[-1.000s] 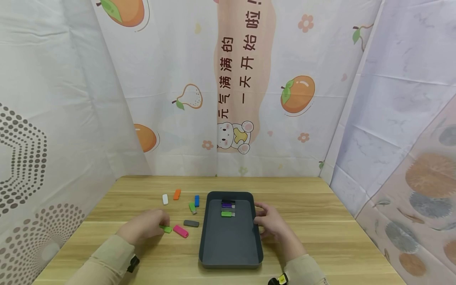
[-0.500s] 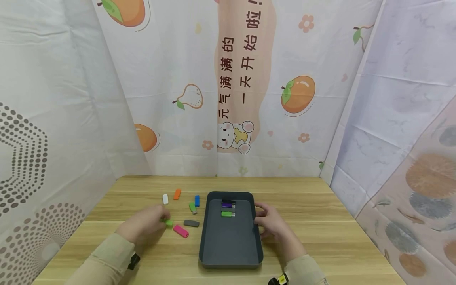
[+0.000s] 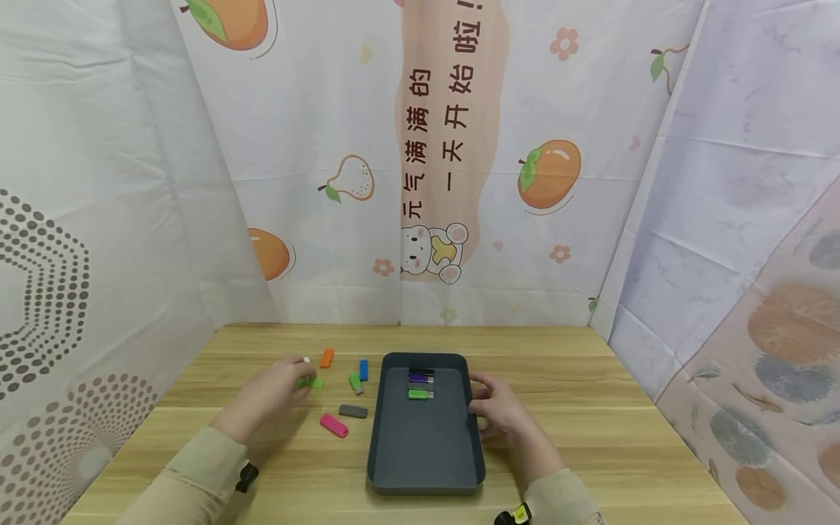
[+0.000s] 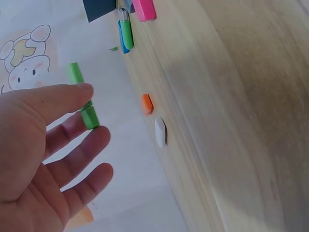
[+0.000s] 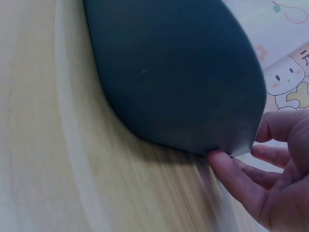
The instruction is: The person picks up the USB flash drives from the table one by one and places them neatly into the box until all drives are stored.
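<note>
My left hand (image 3: pixel 270 390) pinches a light green USB stick (image 4: pixel 90 117) between thumb and fingers, above the table. Its middle is hidden behind the thumb. The white USB stick (image 4: pixel 160 132) lies just beyond that hand, mostly covered by it in the head view. My right hand (image 3: pixel 502 407) holds the right wall of the dark grey tray (image 3: pixel 426 452), its thumb against the outside in the right wrist view. Inside the tray's far end lie a green USB stick (image 3: pixel 417 394), a purple one (image 3: pixel 418 378) and a black one (image 3: pixel 420 372), side by side.
Left of the tray lie loose USB sticks: orange (image 3: pixel 327 358), blue (image 3: pixel 364 370), green with its plug showing (image 3: pixel 355 382), dark grey (image 3: pixel 353 411) and pink (image 3: pixel 334 425). The wooden table (image 3: pixel 577 394) ends at a printed curtain (image 3: pixel 315 292) behind.
My left hand has lifted the light green USB stick and moved away from me, from beside the pink stick toward the white one. My right hand and the tray stay put.
</note>
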`<state>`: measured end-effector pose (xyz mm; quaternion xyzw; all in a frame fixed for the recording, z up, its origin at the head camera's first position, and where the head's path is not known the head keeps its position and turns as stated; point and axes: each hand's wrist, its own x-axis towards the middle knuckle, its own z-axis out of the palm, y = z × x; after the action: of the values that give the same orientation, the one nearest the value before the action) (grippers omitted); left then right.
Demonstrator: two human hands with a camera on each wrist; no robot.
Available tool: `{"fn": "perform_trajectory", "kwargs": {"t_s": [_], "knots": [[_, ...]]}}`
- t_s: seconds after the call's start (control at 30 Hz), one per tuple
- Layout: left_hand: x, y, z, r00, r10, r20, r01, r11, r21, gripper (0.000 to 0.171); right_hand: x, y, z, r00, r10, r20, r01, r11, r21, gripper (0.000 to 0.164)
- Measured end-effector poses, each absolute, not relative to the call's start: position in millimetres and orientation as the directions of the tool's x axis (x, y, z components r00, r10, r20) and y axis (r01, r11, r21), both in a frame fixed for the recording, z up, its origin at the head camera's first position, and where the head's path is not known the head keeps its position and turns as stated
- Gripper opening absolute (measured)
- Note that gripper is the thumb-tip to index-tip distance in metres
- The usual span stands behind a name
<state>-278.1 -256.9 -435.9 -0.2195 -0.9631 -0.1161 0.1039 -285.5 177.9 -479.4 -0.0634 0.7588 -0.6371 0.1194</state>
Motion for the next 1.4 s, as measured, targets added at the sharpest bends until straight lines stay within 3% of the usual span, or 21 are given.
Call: {"fn": "perform_trajectory", "kwargs": {"t_s": [0.2,0.73,1.17,1.4], "knots": [[-279,-255,-433,-0.862,0.399,0.314,0.464,0.87,0.168,0.019,-286,179,-478,-0.964,-0.248,-0.095,0.05,0.184,-0.982,0.073],[-286,-243,-432,-0.856,0.397,0.332,0.47,0.865,0.177,0.019,-285,178,-480,-0.963,-0.25,-0.096,0.053,0.176,-0.983,0.074],[-291,-211,-429,-0.814,0.435,0.384,0.531,0.826,0.188,0.019,-283,177,-477,-0.965,-0.244,-0.096,0.054,0.174,-0.983,0.074],[-293,-193,-427,-0.825,0.427,0.371,0.523,0.824,0.216,0.02,-282,177,-475,-0.964,-0.245,-0.1,0.057,0.176,-0.983,0.074]]}}
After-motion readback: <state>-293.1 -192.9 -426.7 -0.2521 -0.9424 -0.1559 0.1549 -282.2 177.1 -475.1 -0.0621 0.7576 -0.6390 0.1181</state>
